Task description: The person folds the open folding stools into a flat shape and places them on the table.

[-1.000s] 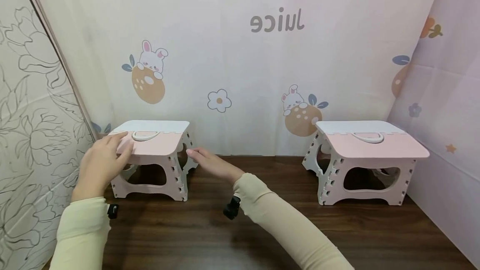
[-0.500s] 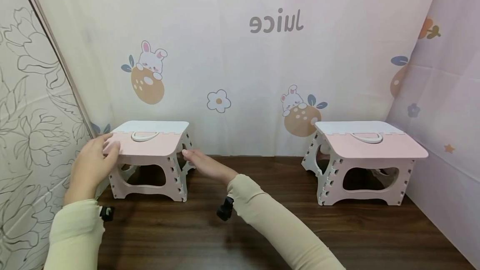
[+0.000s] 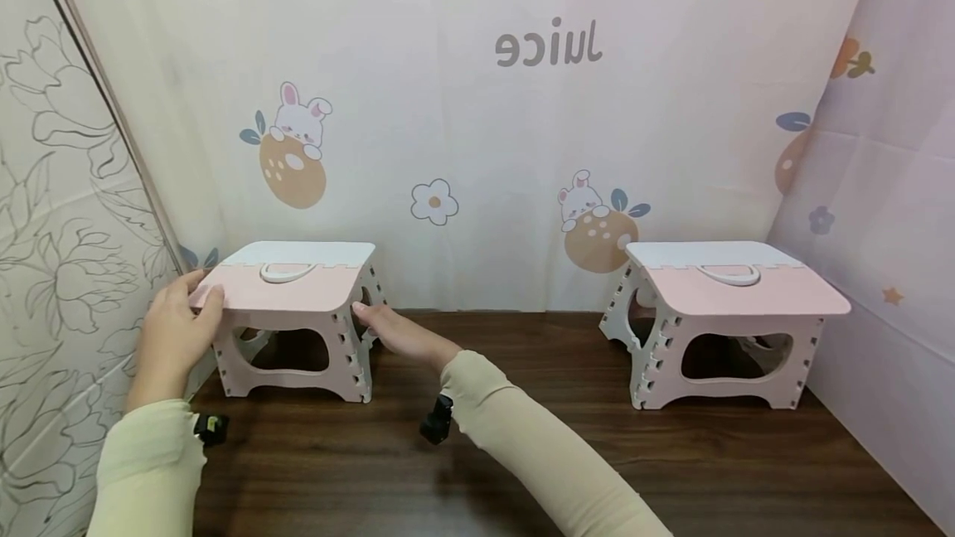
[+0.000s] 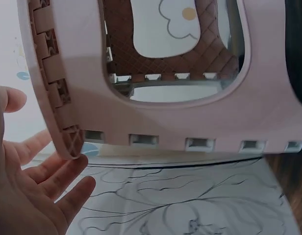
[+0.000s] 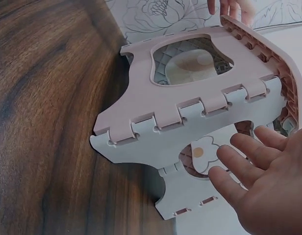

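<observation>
At nine o'clock of left stool (image 3: 283,292), left hand (image 3: 172,340), grip slack; at three o'clock, right hand (image 3: 403,334), fingers extended, grip unclenched.

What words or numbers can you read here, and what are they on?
"Juice": grey letters on the back sheet, printed backwards like in a mirror.
Left stool: no words or numbers that I can see.
Right stool: none that I can see either.
Black gadget at the left wrist: any writing is too small to read.
</observation>
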`<state>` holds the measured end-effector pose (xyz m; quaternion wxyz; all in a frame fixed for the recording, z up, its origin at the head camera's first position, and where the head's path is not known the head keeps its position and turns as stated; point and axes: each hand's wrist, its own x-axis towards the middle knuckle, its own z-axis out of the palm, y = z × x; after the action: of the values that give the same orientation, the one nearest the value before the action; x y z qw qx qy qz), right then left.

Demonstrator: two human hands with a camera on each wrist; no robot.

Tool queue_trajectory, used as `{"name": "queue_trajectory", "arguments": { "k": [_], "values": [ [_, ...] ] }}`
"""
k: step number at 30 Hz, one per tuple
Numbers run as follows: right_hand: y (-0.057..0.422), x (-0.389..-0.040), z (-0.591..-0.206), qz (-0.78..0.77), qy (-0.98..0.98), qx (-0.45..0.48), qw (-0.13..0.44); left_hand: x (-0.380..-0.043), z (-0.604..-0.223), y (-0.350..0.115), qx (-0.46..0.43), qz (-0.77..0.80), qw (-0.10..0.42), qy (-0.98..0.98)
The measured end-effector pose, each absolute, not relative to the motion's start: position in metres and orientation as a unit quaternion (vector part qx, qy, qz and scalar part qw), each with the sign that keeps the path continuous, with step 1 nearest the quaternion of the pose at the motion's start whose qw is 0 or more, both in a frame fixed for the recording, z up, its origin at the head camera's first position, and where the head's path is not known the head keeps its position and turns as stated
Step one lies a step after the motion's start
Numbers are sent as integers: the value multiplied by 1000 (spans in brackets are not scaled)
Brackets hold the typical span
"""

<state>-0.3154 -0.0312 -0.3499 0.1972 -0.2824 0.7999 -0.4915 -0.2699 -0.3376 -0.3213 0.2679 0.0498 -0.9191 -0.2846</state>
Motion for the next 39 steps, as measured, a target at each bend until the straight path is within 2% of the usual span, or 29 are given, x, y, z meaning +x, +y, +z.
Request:
{"name": "queue_trajectory", "arguments": {
  "k": [10, 19, 28, 39],
  "values": [
    [-32, -318, -353, -509, 789, -276, 206, -277, -328, -347, 102, -343, 226, -906],
    [-34, -320, -356, -509, 793, -258, 212, -279, -338, -356, 73, -420, 106, -898],
    [-39, -322, -364, -522, 784, -249, 227, -288, -348, -356, -5, -507, 95, -857],
    [-51, -323, -362, -521, 787, -236, 232, -291, -357, -360, 7, -567, 56, -822]
  ]
}}
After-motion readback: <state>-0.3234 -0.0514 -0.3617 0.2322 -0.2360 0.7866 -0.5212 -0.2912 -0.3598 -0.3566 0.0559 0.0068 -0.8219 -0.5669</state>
